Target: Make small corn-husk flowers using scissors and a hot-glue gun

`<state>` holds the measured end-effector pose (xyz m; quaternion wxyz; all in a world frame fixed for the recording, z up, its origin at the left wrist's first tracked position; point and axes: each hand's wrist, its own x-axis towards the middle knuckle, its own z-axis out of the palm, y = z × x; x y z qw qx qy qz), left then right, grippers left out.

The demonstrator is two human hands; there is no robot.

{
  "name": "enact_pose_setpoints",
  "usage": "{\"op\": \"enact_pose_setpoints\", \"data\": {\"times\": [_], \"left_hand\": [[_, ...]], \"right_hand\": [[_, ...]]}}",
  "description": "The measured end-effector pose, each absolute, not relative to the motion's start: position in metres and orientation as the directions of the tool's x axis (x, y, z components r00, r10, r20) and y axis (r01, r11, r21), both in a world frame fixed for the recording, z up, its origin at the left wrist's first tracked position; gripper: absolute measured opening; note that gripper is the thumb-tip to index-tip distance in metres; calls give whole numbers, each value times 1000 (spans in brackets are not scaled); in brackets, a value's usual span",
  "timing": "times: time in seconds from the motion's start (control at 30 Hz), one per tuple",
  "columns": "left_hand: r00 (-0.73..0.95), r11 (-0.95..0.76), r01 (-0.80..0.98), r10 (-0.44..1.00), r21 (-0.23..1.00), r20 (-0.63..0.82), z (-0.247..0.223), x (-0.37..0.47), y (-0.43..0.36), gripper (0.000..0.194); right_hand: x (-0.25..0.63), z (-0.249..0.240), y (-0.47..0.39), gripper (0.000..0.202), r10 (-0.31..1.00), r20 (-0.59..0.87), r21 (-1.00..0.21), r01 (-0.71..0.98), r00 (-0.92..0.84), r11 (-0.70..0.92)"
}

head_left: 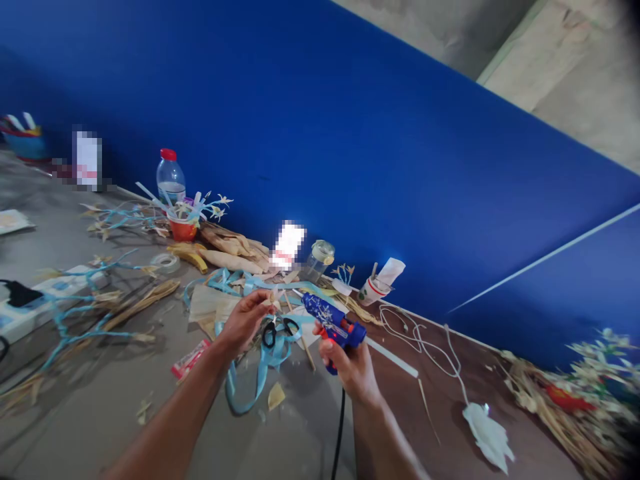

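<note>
My right hand [349, 363] is wrapped round the handle of a blue glue gun [333, 321] with orange parts, its nozzle pointing up and left. Just left of the nozzle, my left hand [250, 318] pinches a small pale piece [274, 303] between its fingertips. Below and between the hands lie black-handled scissors [270, 335] among loops of light blue ribbon [260, 377]. A glue stick [393, 357] rests right of my right hand. The gun's black cord [341, 427] runs down toward the lower edge.
Blue-stemmed branches [65, 327] and a white power strip [30, 317] lie at left. Behind stand a red-capped bottle [171, 177], red cup [183, 229], glass jar [318, 261] and white cup [373, 291]. A white cable [420, 340] and dried husks [555, 417] lie at right.
</note>
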<state>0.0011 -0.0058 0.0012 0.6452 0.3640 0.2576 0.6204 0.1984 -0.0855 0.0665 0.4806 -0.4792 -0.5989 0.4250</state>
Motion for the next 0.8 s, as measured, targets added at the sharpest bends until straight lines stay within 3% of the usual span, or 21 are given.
{"op": "enact_pose_setpoints", "data": {"times": [0.17, 0.53, 0.8], "left_hand": [[104, -25, -595, 989, 803, 108, 3, 0, -7, 18], [98, -7, -577, 992, 817, 78, 0, -1, -7, 15], [99, -1, -580, 993, 815, 72, 0, 0, -8, 15]], "right_hand": [[207, 66, -74, 46, 971, 87, -964, 228, -221, 139], [207, 63, -71, 38, 972, 117, -871, 449, -206, 200], [203, 68, -72, 33, 969, 122, -888, 412, -215, 203]]}}
